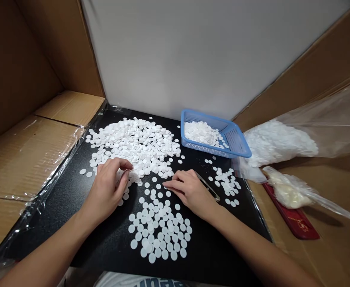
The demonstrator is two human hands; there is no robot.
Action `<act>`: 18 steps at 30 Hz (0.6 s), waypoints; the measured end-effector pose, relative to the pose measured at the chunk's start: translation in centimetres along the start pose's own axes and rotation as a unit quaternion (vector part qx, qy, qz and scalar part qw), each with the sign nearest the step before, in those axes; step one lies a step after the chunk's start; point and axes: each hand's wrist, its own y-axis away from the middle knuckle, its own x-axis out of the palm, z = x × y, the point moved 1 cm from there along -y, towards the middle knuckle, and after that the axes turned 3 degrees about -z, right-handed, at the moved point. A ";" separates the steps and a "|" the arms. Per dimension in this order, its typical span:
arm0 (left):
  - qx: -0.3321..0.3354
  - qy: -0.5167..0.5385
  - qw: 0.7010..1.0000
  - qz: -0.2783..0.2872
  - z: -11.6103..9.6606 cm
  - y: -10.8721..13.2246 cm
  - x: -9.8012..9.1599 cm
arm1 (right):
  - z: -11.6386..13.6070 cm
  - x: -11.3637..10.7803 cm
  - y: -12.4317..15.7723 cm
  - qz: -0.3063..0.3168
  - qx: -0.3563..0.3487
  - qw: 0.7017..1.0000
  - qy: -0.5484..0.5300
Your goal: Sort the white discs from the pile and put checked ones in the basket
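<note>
The left hand (107, 184) pinches nearly closed beside the far-left pile of white discs (133, 139), hold unclear; a looser spread (164, 230) lies near centre; the right hand (192, 190) bends loosely, its hold unclear too, left of the far-right blue basket (216, 150).

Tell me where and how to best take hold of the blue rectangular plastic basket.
The blue plastic basket is probably best gripped by its rim, one hand at each short end, coming from above. It stands upright and open-topped, and the small round white discs inside heap toward its left end, so a one-handed hold might tip it.
</note>
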 end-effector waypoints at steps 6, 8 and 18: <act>-0.043 0.004 0.999 -0.019 -0.1 -0.2 -0.4 | 0.4 -0.5 -0.7 -0.022 0.017 0.999 -0.032; -0.048 0.006 0.998 -0.028 -0.1 -0.2 -0.4 | 0.6 -0.6 -0.7 -0.010 0.004 0.999 -0.034; -0.004 0.144 0.986 0.087 -0.3 0.4 0.6 | 0.9 0.1 -1.7 0.000 0.007 0.991 -0.133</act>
